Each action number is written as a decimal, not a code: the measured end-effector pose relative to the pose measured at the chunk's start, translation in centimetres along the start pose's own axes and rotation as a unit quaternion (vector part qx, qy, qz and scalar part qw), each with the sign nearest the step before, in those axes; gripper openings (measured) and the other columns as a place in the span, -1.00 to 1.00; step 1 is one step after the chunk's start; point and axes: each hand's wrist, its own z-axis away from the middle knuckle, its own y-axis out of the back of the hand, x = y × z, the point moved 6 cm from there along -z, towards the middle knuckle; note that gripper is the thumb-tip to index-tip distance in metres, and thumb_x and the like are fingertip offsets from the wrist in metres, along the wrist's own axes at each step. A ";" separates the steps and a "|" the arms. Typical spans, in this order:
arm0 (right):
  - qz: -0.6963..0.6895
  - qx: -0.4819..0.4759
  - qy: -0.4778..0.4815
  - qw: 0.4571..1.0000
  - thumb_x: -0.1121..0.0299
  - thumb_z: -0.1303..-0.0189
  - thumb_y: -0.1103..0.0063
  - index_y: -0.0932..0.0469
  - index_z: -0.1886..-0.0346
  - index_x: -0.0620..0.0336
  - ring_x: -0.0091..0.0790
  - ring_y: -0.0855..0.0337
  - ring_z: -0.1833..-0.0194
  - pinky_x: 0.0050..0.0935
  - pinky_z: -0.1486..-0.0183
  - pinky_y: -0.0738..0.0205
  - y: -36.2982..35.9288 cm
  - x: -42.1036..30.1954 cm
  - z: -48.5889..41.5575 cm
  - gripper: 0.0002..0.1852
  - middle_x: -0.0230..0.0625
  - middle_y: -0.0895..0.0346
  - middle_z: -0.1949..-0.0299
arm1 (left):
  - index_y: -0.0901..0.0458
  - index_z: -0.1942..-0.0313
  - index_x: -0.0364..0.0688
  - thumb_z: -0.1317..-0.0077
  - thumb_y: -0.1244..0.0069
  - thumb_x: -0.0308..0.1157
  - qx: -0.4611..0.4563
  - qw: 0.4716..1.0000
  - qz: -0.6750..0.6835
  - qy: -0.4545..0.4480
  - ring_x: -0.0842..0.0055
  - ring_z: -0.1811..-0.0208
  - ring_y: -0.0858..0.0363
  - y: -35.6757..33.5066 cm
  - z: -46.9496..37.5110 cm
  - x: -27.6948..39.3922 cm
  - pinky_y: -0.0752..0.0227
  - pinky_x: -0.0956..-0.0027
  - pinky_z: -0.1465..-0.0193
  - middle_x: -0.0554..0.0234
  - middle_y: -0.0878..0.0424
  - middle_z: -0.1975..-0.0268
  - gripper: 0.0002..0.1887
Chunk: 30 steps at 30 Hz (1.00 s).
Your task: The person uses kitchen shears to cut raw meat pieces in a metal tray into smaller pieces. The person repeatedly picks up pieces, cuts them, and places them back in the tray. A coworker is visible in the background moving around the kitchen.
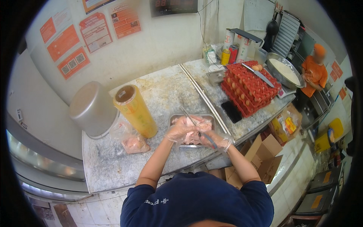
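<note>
A metal tray of pale pink raw meat, apparently chicken, sits on the worktop before me. Both my hands wear clear plastic gloves. My right hand grips kitchen scissors by their dark handle with a red part. The scissors' blades point up and left across the tray, past the fingers of the other hand. Over the tray's left side, my left hand is closed on a piece of the meat. Its fingertips and part of the piece are hard to make out.
Left of the tray stand a yellow film roll, a bagged portion of meat and an upturned metal pot. To the right are stacked red egg trays with a knife on top, and a black phone-like object. A co-worker stands beyond.
</note>
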 end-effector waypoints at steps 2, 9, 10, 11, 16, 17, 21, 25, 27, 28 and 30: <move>-0.224 -0.036 -0.205 0.952 0.12 -0.45 -0.04 -0.64 0.15 0.10 -0.61 -0.41 0.56 -0.60 0.57 -0.18 -0.8 2.5 0.4 -0.71 -0.47 -0.46 0.55 | -0.58 -0.09 -0.34 -0.21 -0.26 -0.55 0.024 0.999 -0.007 0.029 0.56 0.01 -0.66 1.1 -0.1 -0.5 -0.56 0.46 -0.06 0.14 -0.69 -0.05 -0.57; -0.177 -0.005 -0.117 0.977 -0.18 -0.46 0.09 -0.56 0.04 0.20 -0.65 -0.28 0.60 -0.59 0.60 -0.09 -1.5 0.9 -0.2 -0.44 -0.52 -0.37 0.52 | -0.63 -0.03 -0.36 -0.20 -0.26 -0.55 -0.027 0.998 -0.037 0.046 0.60 0.11 -0.68 1.0 -0.6 -1.9 -0.59 0.52 0.09 0.17 -0.72 0.04 -0.63; -0.183 -0.035 -0.137 0.973 -0.20 -0.45 0.08 -0.55 0.01 0.18 -0.66 -0.29 0.59 -0.60 0.59 -0.09 -1.7 0.8 -0.1 -0.43 -0.53 -0.35 0.51 | -0.63 -0.02 -0.36 -0.20 -0.27 -0.55 -0.006 0.997 -0.056 0.050 0.60 0.12 -0.68 1.3 -0.6 -1.8 -0.59 0.51 0.09 0.17 -0.72 0.05 -0.63; -0.190 -0.046 -0.156 0.968 -0.22 -0.43 0.06 -0.54 -0.02 0.17 -0.67 -0.29 0.57 -0.60 0.58 -0.10 -1.8 0.9 -0.1 -0.42 -0.53 -0.33 0.51 | -0.63 -0.02 -0.36 -0.19 -0.28 -0.54 -0.005 0.997 -0.065 0.050 0.60 0.13 -0.68 1.2 -0.6 -1.8 -0.59 0.51 0.09 0.18 -0.73 0.07 -0.63; -0.294 -0.015 -0.156 0.943 -0.34 -0.35 0.08 -0.41 0.11 0.11 -0.61 -0.24 0.53 -0.56 0.55 -0.08 -2.5 0.7 -0.3 -0.38 -0.45 -0.32 0.34 | -0.61 -0.02 -0.32 -0.20 -0.30 -0.48 -0.020 0.984 -0.122 0.129 0.60 0.16 -0.64 2.0 -0.2 -3.4 -0.55 0.44 0.09 0.23 -0.74 0.09 -0.61; -0.308 -0.011 -0.149 0.940 -0.33 -0.35 0.06 -0.40 0.11 0.10 -0.61 -0.24 0.53 -0.57 0.54 -0.08 -2.7 0.6 -0.3 -0.40 -0.46 -0.33 0.35 | -0.62 -0.02 -0.31 -0.20 -0.30 -0.48 -0.026 0.985 -0.117 0.123 0.60 0.15 -0.64 2.2 -0.2 -3.8 -0.55 0.44 0.10 0.23 -0.74 0.11 -0.62; -0.337 0.031 -0.189 0.922 -0.34 -0.34 0.05 -0.38 -0.10 0.05 -0.61 -0.28 0.49 -0.56 0.49 -0.12 -2.4 1.2 0.3 -0.36 -0.48 -0.35 0.33 | -0.61 -0.01 -0.28 -0.18 -0.32 -0.48 -0.014 0.977 -0.163 0.134 0.64 0.17 -0.62 3.7 -0.5 -5.0 -0.54 0.49 0.13 0.28 -0.72 0.11 -0.61; -0.462 -0.023 -0.150 0.874 -0.35 -0.34 0.06 -0.39 -0.19 -0.02 -0.54 -0.33 0.46 -0.51 0.44 -0.15 -2.1 0.9 0.9 -0.35 -0.47 -0.39 0.33 | -0.57 -0.17 -0.16 -0.15 -0.32 -0.31 -0.073 0.930 -0.343 0.106 0.43 -0.01 -0.63 3.3 -0.4 -2.5 -0.50 0.30 -0.12 0.15 -0.69 -0.04 -0.45; -0.471 -0.015 -0.143 0.870 -0.40 -0.31 0.09 -0.41 -0.13 -0.02 -0.51 -0.33 0.46 -0.48 0.43 -0.16 -1.6 1.3 1.5 -0.33 -0.45 -0.40 0.34 | -0.56 -0.22 -0.06 -0.13 -0.29 -0.25 -0.042 0.825 -0.556 0.095 0.35 -0.14 -0.57 3.5 -0.1 0.2 -0.43 0.18 -0.25 0.19 -0.66 -0.11 -0.40; -0.471 0.004 -0.142 0.871 -0.43 -0.29 0.11 -0.42 -0.09 -0.01 -0.50 -0.32 0.47 -0.47 0.43 -0.15 -1.2 1.6 1.7 -0.31 -0.44 -0.40 0.35 | -0.54 -0.24 -0.03 -0.12 -0.28 -0.23 -0.063 0.797 -0.580 0.155 0.33 -0.15 -0.57 3.5 -0.2 0.8 -0.42 0.15 -0.27 0.18 -0.65 -0.13 -0.38; -0.454 -0.034 -0.121 0.882 -0.54 -0.19 0.18 -0.34 -0.23 -0.09 -0.46 -0.25 0.47 -0.49 0.41 -0.15 -0.9 1.5 1.8 -0.19 -0.42 -0.41 0.28 | -0.51 -0.29 0.04 -0.10 -0.27 -0.21 -0.106 0.731 -0.620 0.262 0.28 -0.18 -0.57 3.5 -0.5 1.8 -0.40 0.09 -0.30 0.17 -0.62 -0.18 -0.33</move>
